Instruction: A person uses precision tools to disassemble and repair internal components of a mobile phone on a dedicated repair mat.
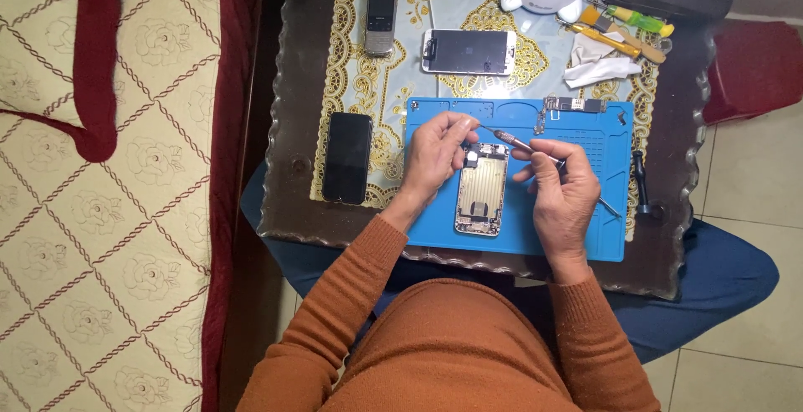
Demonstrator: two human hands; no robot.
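Head view is showing me leaning over the table, sleeves nearest the camera. I am working on an opened phone shell lying on the blue mat toward the near edge of the tabletop, its long axis running from me away toward the far edge. My left hand is curling at the shell's far left corner, fingers pinched narrow around something too small to make out, and it is the hand touching the shell. My right hand is sitting just right of the shell, gripping a thin screwdriver whose tip is pointing left toward the shell's far end. Farther along the mat a circuit board is lying near its far edge. Left of the mat a black phone is resting face up. Toward the far edge I am seeing a white screen, a grey handset and brushes.
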